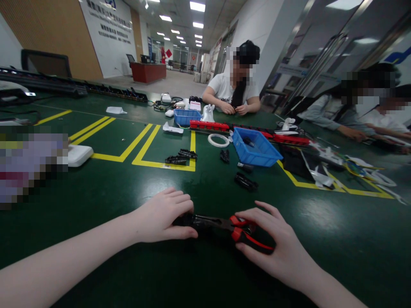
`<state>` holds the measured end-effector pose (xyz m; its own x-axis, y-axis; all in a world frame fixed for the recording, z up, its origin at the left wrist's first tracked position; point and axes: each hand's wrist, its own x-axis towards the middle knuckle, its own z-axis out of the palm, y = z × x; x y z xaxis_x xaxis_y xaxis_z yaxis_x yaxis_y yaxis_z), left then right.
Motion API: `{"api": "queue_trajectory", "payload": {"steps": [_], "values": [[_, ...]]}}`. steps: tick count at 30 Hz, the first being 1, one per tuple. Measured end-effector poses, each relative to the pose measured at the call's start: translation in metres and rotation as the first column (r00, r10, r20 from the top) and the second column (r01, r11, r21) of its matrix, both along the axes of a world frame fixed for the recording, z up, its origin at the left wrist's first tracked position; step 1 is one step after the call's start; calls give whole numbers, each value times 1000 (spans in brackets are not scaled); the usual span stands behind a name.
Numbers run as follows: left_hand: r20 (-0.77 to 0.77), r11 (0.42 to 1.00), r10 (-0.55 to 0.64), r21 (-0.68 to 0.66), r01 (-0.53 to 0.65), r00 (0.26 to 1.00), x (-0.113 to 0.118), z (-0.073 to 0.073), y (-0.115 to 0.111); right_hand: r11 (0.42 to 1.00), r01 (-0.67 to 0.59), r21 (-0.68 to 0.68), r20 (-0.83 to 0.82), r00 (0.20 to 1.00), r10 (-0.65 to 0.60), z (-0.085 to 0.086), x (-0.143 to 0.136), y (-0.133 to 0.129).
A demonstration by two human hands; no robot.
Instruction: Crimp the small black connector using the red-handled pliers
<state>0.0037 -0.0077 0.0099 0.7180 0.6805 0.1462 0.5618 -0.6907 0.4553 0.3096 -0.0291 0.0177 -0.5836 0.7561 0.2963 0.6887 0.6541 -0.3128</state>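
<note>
My right hand [269, 239] is closed around the red and black handles of a pair of long-nose pliers [236, 233]. The pliers lie level just above the green table, jaws pointing left. Their tips reach a small black part [186, 220] held in my left hand [170, 214], whose fingers and thumb are wrapped round it. My fingers cover much of that part, so its full shape is hidden. Similar black parts [245, 182] lie farther off on the table, including a pair [181, 157] inside a yellow-taped rectangle and another one [224, 156] near a white ring.
Beyond the hands are a blue bin [276, 158], a second blue bin [188, 116], a white tape roll [218, 140] and red strips [210, 125]. A white box [80, 155] sits at left. A person [236, 92] sits opposite; others [340, 115] work at right.
</note>
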Motion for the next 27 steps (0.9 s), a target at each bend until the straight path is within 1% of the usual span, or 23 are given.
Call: {"api": "queue_trajectory", "payload": {"steps": [6,11,18,22,27], "values": [[13,999,-7,39,7,1000,0,-2,0,999,21,42,-18,1000,-20,-2,1,2],[50,998,-9,58,7,999,-2,-4,-1,999,9,31,-43,999,-8,1,1,2],[88,995,-47,92,39,995,-5,-3,-2,999,-32,-24,-95,995,30,1,2,-2],[116,989,-85,131,69,990,-6,-4,-3,997,-61,-38,-102,993,57,2,0,-4],[124,986,-102,148,83,987,-5,-6,-3,997,-74,-37,-95,993,70,3,-3,-4]]}}
